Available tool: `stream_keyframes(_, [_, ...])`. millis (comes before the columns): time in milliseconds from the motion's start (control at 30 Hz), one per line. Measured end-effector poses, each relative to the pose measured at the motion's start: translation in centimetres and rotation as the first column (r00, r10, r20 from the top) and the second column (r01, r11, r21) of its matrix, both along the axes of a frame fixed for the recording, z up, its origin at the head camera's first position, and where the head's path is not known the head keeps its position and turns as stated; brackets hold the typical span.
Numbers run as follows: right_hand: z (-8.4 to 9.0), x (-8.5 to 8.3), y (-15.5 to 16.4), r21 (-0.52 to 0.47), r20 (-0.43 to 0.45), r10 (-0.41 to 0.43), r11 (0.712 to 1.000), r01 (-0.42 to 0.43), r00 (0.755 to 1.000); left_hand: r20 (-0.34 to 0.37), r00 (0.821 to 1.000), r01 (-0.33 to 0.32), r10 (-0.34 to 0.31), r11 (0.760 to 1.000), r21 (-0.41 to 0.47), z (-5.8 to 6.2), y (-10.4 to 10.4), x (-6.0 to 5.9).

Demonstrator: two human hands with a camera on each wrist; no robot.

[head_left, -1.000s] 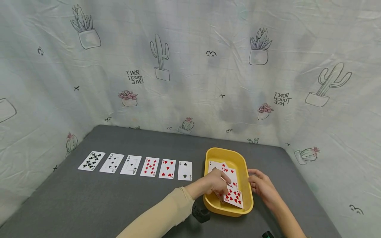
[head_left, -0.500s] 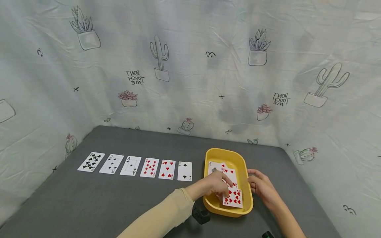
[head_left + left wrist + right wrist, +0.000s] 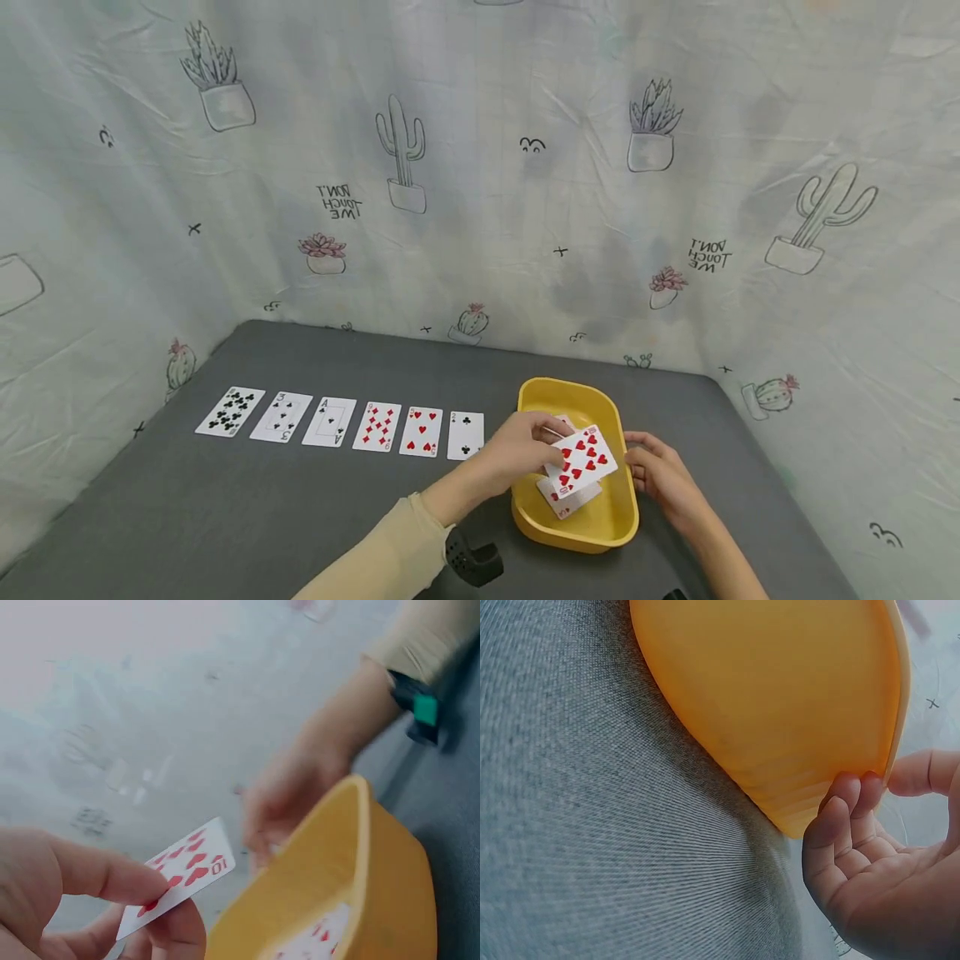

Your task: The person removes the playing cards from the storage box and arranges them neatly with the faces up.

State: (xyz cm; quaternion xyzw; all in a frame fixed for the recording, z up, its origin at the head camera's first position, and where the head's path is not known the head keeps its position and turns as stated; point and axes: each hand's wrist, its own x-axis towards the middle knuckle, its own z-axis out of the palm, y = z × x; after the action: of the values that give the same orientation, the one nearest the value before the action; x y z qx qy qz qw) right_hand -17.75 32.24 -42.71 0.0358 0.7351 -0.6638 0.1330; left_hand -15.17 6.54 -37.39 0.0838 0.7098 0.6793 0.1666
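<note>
My left hand pinches a ten of hearts playing card between thumb and fingers, held face up above a yellow tray. The left wrist view shows this card close up, tilted, with the thumb over its face. Inside the tray a red-pipped card lies partly hidden under the held one; a bit of another card shows behind. My right hand grips the tray's right rim. In the right wrist view its fingers press the outer wall, with the thumb at the rim.
Face-up cards lie in a spaced row to the left: a clubs card, a three, an ace, a nine of diamonds, a five of hearts and a two of clubs. Patterned cloth walls the grey table.
My left hand has lifted the ten of hearts off the other cards and drawn back slightly to the left. The right hand stays at the tray's rim.
</note>
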Motion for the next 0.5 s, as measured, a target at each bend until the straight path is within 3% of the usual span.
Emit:
stream_keyframes(133, [0.0, 0.2, -0.1, -0.011, 0.006, 0.004, 1.0, -0.004, 1.0, -0.022, 0.994, -0.104, 0.105, 0.993, 0.061, 0.7, -3.3, 1.2])
stream_keyframes(233, [0.2, 0.3, -0.1, -0.011, 0.003, 0.006, 1.0, -0.006, 1.0, -0.041, 0.979, -0.199, 0.202, 0.978, 0.062, 0.6, -5.8, 2.0])
stream_keyframes(367, [0.3, 0.4, 0.0, -0.013, -0.001, 0.012, 1.0, -0.012, 1.0, -0.026, 0.949, -0.313, 0.315, 0.948, 0.059, -0.1, -8.5, 3.3])
stream_keyframes(500, [0.2, 0.4, 0.0, -0.02, -0.003, 0.022, 1.0, -0.022, 1.0, 0.031, 0.93, -0.369, 0.367, 0.926, 0.081, -1.5, -10.1, 4.5])
